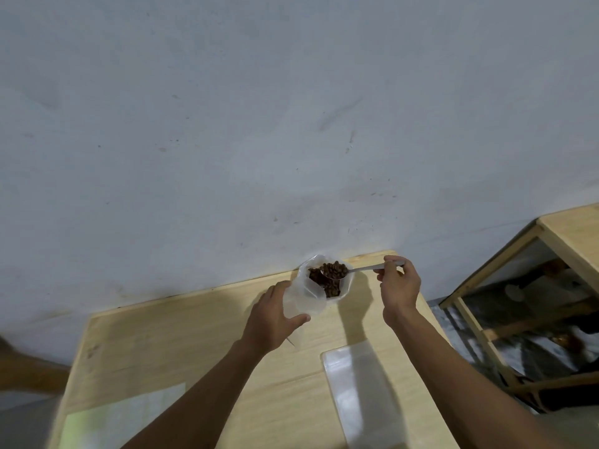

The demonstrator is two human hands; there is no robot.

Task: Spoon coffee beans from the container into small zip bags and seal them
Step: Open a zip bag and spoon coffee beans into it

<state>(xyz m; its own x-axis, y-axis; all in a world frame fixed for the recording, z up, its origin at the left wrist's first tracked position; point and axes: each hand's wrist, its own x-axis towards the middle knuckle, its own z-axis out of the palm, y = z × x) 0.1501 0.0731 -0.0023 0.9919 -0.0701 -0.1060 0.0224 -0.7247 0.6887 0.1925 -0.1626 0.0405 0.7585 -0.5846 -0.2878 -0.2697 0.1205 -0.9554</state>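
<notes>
A white container of brown coffee beans stands at the table's far edge by the wall. My right hand pinches the handle of a metal spoon, whose bowl is heaped with beans just above the container. My left hand holds a small clear zip bag upright with its mouth open, touching the container's left side. Whether beans lie in the bag I cannot tell.
A light wooden table stands against a grey wall. Clear zip bags lie flat at the front right and front left. To the right of the table stands a wooden frame with glass panels.
</notes>
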